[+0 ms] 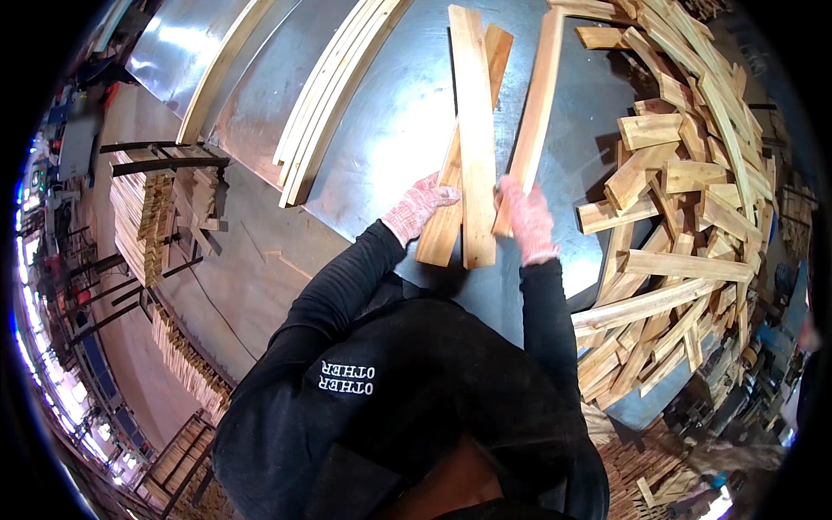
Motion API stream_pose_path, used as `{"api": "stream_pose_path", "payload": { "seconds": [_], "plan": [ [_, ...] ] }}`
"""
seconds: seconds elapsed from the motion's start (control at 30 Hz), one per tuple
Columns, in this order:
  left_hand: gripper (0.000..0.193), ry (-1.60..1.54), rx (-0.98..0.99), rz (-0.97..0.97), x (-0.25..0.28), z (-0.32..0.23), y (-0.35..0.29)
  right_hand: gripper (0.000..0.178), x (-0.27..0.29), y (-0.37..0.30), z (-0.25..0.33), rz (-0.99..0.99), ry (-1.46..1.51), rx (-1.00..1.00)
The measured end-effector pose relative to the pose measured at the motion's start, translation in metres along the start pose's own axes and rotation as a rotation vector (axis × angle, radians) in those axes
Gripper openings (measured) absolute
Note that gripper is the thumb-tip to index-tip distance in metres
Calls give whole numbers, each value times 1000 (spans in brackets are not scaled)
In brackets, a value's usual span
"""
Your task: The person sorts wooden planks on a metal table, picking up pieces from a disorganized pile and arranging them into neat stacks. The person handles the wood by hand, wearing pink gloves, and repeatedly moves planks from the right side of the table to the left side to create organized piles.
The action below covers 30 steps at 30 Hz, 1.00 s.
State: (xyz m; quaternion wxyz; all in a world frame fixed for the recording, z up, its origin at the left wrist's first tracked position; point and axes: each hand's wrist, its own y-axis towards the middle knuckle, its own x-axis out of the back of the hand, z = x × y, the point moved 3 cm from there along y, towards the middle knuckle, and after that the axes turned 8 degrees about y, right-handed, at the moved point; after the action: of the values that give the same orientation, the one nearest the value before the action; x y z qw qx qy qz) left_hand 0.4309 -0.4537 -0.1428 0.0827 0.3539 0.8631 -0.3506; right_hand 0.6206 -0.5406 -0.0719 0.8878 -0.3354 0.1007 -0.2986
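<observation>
My left hand (423, 208), in a pinkish knit glove, grips the lower end of a brown-toned wooden board (440, 236) from its left edge, thumb on top. Across that board lies a paler wooden board (472, 147), which hides its middle; the two form a narrow X on the metal table (390, 147). My right hand (527, 222), gloved alike, is closed round the near end of a third wooden board (536, 104), just right of the crossed pair. Its far end reaches toward the pile. The right hand's lower fingers are partly hidden.
A large loose heap of wood pieces (667, 182) covers the right side. Several long strips (338, 87) lie side by side at the left, with a single strip (221, 69) farther left. Stacked wood on a black metal rack (143, 217) stands on the floor at left.
</observation>
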Motion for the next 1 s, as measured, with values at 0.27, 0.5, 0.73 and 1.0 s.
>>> {"api": "stream_pose_path", "payload": {
  "seconds": [0.27,0.5,0.73,1.0],
  "plan": [
    [44,-142,52,-98,-32,2,10,99,1,-25,-67,122,-249,197],
    [75,1067,-552,-705,-28,-69,-38,77,30,-26,-50,743,996,-85],
    [38,-228,405,368,-99,-31,-40,69,50,19,-40,407,493,-28],
    [36,-117,262,-7,-73,2,-16,72,0,-50,31,-33,-985,330]
  ]
}}
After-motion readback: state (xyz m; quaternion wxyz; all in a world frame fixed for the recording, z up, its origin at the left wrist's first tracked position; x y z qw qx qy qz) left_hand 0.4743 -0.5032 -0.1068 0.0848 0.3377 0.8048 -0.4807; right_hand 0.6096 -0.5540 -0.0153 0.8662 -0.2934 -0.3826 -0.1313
